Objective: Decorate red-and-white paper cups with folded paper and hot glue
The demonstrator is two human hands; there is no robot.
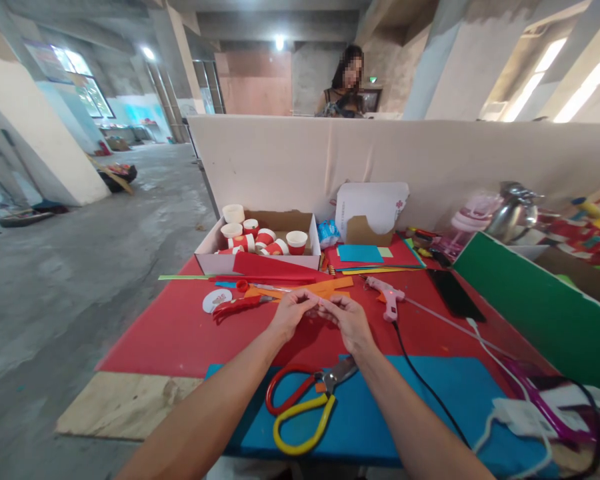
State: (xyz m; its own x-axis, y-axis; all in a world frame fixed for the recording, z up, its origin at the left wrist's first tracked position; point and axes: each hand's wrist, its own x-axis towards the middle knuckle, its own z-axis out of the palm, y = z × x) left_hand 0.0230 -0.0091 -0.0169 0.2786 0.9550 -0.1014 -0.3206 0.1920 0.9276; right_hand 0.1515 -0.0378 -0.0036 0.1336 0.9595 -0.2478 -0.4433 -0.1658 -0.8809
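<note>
Over the red table covering, my left hand point(296, 312) and my right hand point(347, 319) meet fingertip to fingertip. Both are closed in a pinch, and what lies between the fingers is too small to make out. Scissors point(333, 381) with one red and one yellow handle lie on a blue sheet point(430, 380) below the hands. Left of my left hand rest red-handled pliers point(237, 307) and a round white card point(217, 301). Orange strips point(330, 287) lie just beyond the fingers. A pink glue gun point(389, 297) lies to the right of my right hand.
A white box point(257, 263) of red and white paper cups stands at the back left. Coloured sheets point(360, 254), a phone point(457, 295) and a green-sided box point(535, 313) are to the right. Cables cross the right side. Beyond a white partition point(280, 157) is another person point(343, 93).
</note>
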